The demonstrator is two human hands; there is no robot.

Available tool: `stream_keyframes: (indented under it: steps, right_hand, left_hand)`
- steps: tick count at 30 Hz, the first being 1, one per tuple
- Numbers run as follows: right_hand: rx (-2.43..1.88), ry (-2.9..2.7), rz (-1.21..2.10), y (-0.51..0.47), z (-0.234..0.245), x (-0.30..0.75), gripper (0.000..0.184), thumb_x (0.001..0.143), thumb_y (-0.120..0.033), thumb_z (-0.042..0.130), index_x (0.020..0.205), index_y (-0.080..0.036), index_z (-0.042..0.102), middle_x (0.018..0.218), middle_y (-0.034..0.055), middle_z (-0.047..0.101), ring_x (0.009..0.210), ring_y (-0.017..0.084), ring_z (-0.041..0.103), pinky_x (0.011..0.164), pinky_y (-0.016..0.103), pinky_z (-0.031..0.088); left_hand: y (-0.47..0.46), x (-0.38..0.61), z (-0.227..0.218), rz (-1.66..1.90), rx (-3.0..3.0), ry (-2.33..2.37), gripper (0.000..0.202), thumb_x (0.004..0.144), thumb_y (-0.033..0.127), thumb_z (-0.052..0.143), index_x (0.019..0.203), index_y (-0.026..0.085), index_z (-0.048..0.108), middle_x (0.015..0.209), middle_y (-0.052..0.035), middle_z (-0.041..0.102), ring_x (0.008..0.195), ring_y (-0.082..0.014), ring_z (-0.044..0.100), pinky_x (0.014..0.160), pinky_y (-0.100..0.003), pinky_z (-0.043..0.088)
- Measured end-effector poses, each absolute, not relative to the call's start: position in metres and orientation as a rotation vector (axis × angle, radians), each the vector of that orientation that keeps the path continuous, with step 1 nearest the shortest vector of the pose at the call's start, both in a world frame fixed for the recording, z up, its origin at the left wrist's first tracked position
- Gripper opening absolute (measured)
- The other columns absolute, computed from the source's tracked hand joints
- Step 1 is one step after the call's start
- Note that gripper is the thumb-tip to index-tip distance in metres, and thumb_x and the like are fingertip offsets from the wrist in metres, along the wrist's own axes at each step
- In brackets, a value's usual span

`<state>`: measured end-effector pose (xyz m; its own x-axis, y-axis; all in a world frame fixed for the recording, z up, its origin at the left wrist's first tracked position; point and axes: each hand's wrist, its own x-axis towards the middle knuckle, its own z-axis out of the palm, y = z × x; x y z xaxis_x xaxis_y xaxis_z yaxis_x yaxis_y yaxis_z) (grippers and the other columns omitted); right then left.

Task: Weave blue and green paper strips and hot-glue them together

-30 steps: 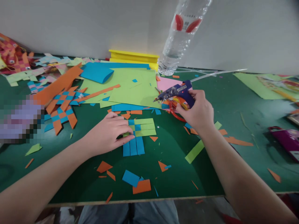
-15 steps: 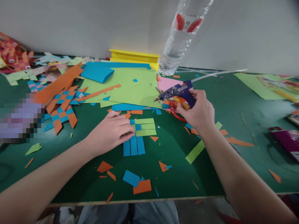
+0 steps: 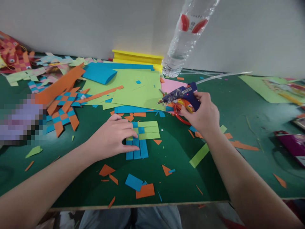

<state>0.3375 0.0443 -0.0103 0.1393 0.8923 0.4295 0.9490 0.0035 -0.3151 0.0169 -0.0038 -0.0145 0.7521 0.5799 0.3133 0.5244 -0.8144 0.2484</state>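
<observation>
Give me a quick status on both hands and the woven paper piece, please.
Left hand pressing the blue-and-green woven strips. Right hand gripping the glue gun, apart from the strips. Paper scraps scattered around.

Dark green table (image 3: 238, 105) fills most of view: matte top, scuffed in places, thin pale wooden edge along near side. Far side meets plain pale grey wall (image 3: 71, 25), smooth, spanning whole top of view, slightly brighter toward right. Soft, even light; faint shadows on tabletop. Below near edge, narrow strip of grey floor (image 3: 197, 218), blurred.
</observation>
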Motion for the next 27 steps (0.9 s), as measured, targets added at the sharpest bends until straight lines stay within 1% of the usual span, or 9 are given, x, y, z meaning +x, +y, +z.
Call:
stream_keyframes:
  steps: [2, 4, 9, 11, 13, 17, 21, 24, 27]
  right_hand:
    - [-1.891, -1.76, -0.15, 0.0445, -0.0106, 0.3379, 0.056, 0.07, -0.046, 0.071, 0.118, -0.024, 0.052, 0.116, 0.0136, 0.071, 0.096, 0.034, 0.07, 0.075, 0.047, 0.056]
    - [-1.873, -1.759, -0.166, 0.0448, -0.0114, 0.3384, 0.056, 0.069, -0.047, 0.071, 0.117, -0.024, 0.053, 0.115, 0.0132, 0.071, 0.095, 0.034, 0.07, 0.073, 0.046, 0.056]
    - [-1.863, -1.757, -0.166, 0.045, -0.0124, 0.3387, 0.055, 0.069, -0.046, 0.071, 0.117, -0.025, 0.053, 0.113, 0.0117, 0.072, 0.091, 0.032, 0.07, 0.073, 0.047, 0.056]
    - [-1.883, -1.763, -0.162, 0.0448, -0.012, 0.3382, 0.056, 0.069, -0.045, 0.072, 0.117, -0.024, 0.053, 0.115, 0.0129, 0.071, 0.092, 0.033, 0.07, 0.074, 0.047, 0.056]
    - [-1.898, -1.768, -0.157, 0.0445, -0.0115, 0.3377, 0.057, 0.069, -0.045, 0.071, 0.118, -0.023, 0.052, 0.116, 0.0137, 0.07, 0.093, 0.033, 0.07, 0.075, 0.047, 0.056]
    - [-1.879, -1.775, -0.162, 0.0442, -0.0113, 0.3376, 0.055, 0.07, -0.045, 0.071, 0.117, -0.025, 0.051, 0.113, 0.0116, 0.07, 0.093, 0.033, 0.07, 0.076, 0.047, 0.056]
    - [-1.871, -1.784, -0.164, 0.0442, -0.011, 0.3374, 0.054, 0.07, -0.044, 0.07, 0.116, -0.024, 0.051, 0.113, 0.0122, 0.071, 0.092, 0.032, 0.07, 0.075, 0.047, 0.056]
    - [-1.893, -1.784, -0.162, 0.0445, -0.0109, 0.3374, 0.055, 0.07, -0.044, 0.071, 0.117, -0.023, 0.051, 0.115, 0.0136, 0.07, 0.094, 0.033, 0.07, 0.076, 0.047, 0.056]
    - [-1.881, -1.792, -0.176, 0.045, -0.0117, 0.3381, 0.054, 0.071, -0.044, 0.072, 0.117, -0.024, 0.051, 0.115, 0.0131, 0.07, 0.094, 0.033, 0.07, 0.076, 0.047, 0.056]
  left_hand:
    - [-0.0052, 0.0177, -0.0141, 0.568, 2.781, 0.905, 0.046, 0.099, 0.061, 0.051, 0.091, 0.02, 0.072, 0.081, -0.0013, 0.073, 0.079, -0.018, 0.064, 0.086, -0.036, 0.035]
    - [-0.0062, 0.0184, -0.0139, 0.57, 2.776, 0.91, 0.046, 0.1, 0.059, 0.051, 0.091, 0.019, 0.072, 0.081, -0.0018, 0.073, 0.08, -0.0185, 0.064, 0.087, -0.036, 0.035]
    - [-0.0048, 0.0187, -0.0139, 0.57, 2.808, 0.885, 0.036, 0.107, 0.034, 0.044, 0.087, 0.02, 0.071, 0.079, 0.0001, 0.072, 0.075, -0.0164, 0.061, 0.083, -0.035, 0.034]
    - [-0.0035, 0.0189, -0.0141, 0.581, 2.8, 0.875, 0.036, 0.107, 0.031, 0.044, 0.086, 0.02, 0.07, 0.079, 0.0008, 0.071, 0.074, -0.0156, 0.06, 0.083, -0.034, 0.033]
    - [-0.0024, 0.0192, -0.0144, 0.594, 2.793, 0.873, 0.036, 0.107, 0.032, 0.044, 0.086, 0.02, 0.07, 0.079, 0.0011, 0.071, 0.073, -0.0152, 0.06, 0.083, -0.035, 0.032]
    - [-0.0011, 0.0191, -0.0147, 0.582, 2.764, 0.893, 0.038, 0.107, 0.037, 0.045, 0.086, 0.021, 0.071, 0.078, 0.0016, 0.07, 0.07, -0.0146, 0.06, 0.082, -0.035, 0.032]
    - [-0.0011, 0.018, -0.0154, 0.578, 2.764, 0.89, 0.037, 0.105, 0.041, 0.048, 0.088, 0.02, 0.072, 0.078, 0.0011, 0.07, 0.073, -0.0159, 0.061, 0.081, -0.036, 0.032]
    - [-0.0019, 0.0179, -0.0167, 0.605, 2.799, 0.887, 0.04, 0.104, 0.047, 0.049, 0.087, 0.019, 0.072, 0.077, 0.0001, 0.069, 0.072, -0.0168, 0.061, 0.081, -0.036, 0.032]
    - [-0.003, 0.0185, -0.0177, 0.647, 2.811, 0.875, 0.046, 0.103, 0.054, 0.048, 0.087, 0.017, 0.071, 0.075, -0.0003, 0.067, 0.071, -0.0167, 0.06, 0.082, -0.035, 0.032]
